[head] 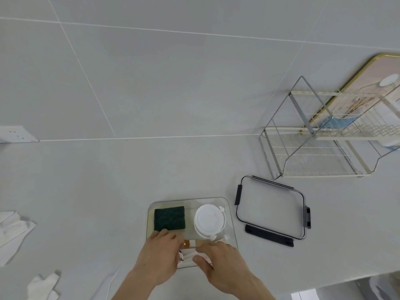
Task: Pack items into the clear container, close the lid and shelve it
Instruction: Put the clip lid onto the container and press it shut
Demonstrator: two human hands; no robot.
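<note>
Head view: clear rectangular plastic container (pixel 229 207) sits on the white counter (pixel 108 191) at near centre, lid off. Inside, far-left, a dark green scouring pad on a yellow sponge (pixel 170 218); far-right, a white round screw-cap jar (pixel 209 219), just beside the sponge. At the near end both hands press down on a small flat white packet with an orange patch (pixel 190 244). Left hand (pixel 159 254): fingers curled, tips on the packet, also touching the sponge's near edge. Right hand (pixel 220 263): fingers bent over the packet's right side; true grip versus plain pressing cannot be told, the packet being mostly hidden. Clear lid with black side clips (pixel 270 210) lies flat just to the right, apart from the container; beyond it stands a cream and grey wire shelf rack (pixel 313 146). Risks, as judged: packet edge riding above the rim blocks the lid seal; tall jar may foul the lid; pushing could shove the sponge askew or slide the container.
</note>
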